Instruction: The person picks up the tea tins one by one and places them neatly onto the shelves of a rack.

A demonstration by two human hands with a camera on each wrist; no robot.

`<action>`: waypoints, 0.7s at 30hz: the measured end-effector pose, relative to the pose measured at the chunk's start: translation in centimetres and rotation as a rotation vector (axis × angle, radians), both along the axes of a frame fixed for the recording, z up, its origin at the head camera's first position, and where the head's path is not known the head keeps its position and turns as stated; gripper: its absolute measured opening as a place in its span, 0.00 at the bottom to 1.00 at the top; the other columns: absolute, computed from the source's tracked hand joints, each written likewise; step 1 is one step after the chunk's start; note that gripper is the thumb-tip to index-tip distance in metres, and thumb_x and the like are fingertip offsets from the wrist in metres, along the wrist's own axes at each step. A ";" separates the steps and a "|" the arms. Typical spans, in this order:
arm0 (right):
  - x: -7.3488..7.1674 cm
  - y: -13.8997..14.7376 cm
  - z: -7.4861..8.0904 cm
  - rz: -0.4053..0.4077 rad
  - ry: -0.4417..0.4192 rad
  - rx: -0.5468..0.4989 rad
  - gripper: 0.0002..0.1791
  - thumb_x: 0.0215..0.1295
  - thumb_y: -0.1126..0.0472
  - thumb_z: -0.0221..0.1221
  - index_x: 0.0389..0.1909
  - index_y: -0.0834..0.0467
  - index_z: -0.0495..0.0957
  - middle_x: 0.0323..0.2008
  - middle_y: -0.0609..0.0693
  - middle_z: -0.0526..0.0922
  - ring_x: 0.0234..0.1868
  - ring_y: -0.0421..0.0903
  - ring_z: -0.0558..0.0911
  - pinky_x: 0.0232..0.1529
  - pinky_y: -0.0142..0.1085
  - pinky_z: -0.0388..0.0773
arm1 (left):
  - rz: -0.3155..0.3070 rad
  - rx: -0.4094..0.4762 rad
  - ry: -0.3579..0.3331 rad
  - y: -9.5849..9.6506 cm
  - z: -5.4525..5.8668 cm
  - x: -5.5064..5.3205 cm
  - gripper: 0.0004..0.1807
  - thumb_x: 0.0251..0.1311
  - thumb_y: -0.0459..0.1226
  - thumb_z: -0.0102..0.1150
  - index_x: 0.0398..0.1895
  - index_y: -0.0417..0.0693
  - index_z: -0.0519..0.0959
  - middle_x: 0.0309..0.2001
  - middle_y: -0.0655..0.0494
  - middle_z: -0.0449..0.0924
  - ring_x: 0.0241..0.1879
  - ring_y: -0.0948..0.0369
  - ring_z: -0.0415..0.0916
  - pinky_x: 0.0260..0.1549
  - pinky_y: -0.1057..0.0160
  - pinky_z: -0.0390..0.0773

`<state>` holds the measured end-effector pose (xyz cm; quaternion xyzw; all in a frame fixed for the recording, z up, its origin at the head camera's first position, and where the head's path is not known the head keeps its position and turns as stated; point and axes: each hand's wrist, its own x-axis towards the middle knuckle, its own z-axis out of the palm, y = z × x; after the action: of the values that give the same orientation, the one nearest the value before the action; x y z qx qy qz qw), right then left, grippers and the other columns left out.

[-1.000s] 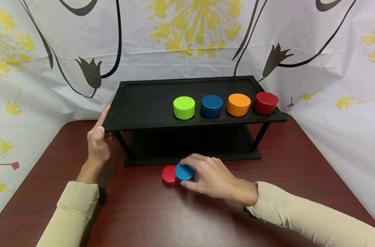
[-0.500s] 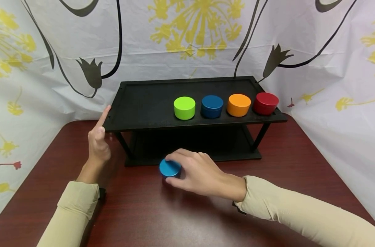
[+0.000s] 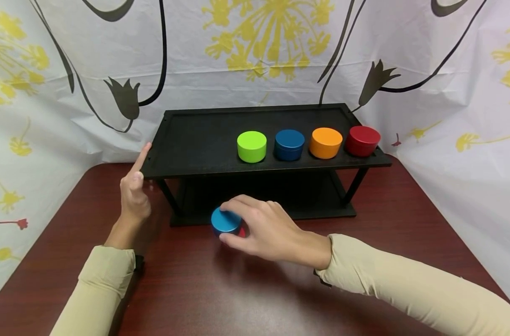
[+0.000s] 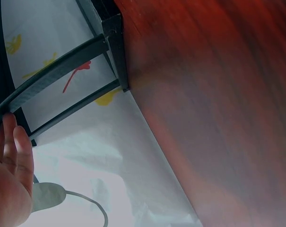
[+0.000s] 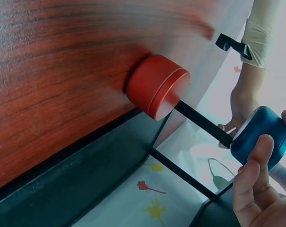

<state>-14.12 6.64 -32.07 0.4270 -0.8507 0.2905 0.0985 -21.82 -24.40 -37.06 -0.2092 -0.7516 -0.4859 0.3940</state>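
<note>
My right hand (image 3: 268, 227) pinches a light blue round tin (image 3: 226, 220) between fingers and thumb. The right wrist view shows the same blue tin (image 5: 260, 135) raised off the tabletop. A red round tin (image 5: 154, 85) sits on the table in front of the shelf; in the head view the blue tin and fingers hide most of it. My left hand (image 3: 135, 198) lies against the left end of the black two-tier shelf (image 3: 192, 140), its index finger straight along the edge. In the left wrist view the fingers (image 4: 9, 142) look straight against the shelf.
Along the right part of the upper tier stand a lime green tin (image 3: 252, 147), a dark blue tin (image 3: 289, 145), an orange tin (image 3: 325, 143) and a dark red tin (image 3: 362, 141). A patterned white curtain (image 3: 238, 88) hangs behind the wooden table (image 3: 187, 289).
My right hand has carried the light blue tin leftward and up, from the red tin's right side to above it and slightly past its left. The left hand has stayed at the shelf.
</note>
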 end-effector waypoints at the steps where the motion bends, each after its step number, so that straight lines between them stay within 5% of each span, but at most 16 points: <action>1: 0.0 -0.1 0.1 0.001 0.011 -0.005 0.24 0.61 0.49 0.66 0.56 0.56 0.78 0.49 0.47 0.80 0.33 0.39 0.80 0.31 0.24 0.75 | 0.001 0.000 0.001 0.0 0.0 0.0 0.40 0.68 0.65 0.30 0.70 0.53 0.72 0.56 0.56 0.80 0.17 0.67 0.58 0.22 0.72 0.61; 7: -0.2 -0.6 0.6 -0.020 0.081 -0.030 0.23 0.61 0.49 0.66 0.55 0.54 0.79 0.48 0.45 0.80 0.33 0.36 0.78 0.30 0.25 0.74 | -0.001 0.008 0.008 0.1 -0.1 0.0 0.40 0.68 0.64 0.30 0.70 0.50 0.72 0.62 0.57 0.77 0.18 0.68 0.59 0.22 0.72 0.61; 13: -0.6 -0.6 1.1 -0.039 0.119 -0.057 0.24 0.61 0.49 0.67 0.56 0.53 0.79 0.51 0.45 0.80 0.36 0.37 0.80 0.32 0.26 0.75 | -0.004 0.011 0.004 0.0 -0.2 0.0 0.40 0.69 0.63 0.30 0.70 0.50 0.72 0.51 0.62 0.80 0.18 0.67 0.59 0.22 0.72 0.61; 21: -1.2 -0.7 1.8 -0.052 0.152 -0.075 0.23 0.61 0.48 0.66 0.55 0.52 0.79 0.50 0.46 0.80 0.34 0.37 0.78 0.29 0.26 0.74 | -0.002 0.002 -0.005 0.0 -0.3 0.0 0.40 0.68 0.64 0.29 0.71 0.50 0.71 0.54 0.62 0.80 0.18 0.67 0.58 0.22 0.72 0.61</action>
<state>-15.29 5.97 -30.26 0.4214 -0.8402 0.2861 0.1861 -21.83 -24.42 -37.31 -0.2082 -0.7518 -0.4876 0.3919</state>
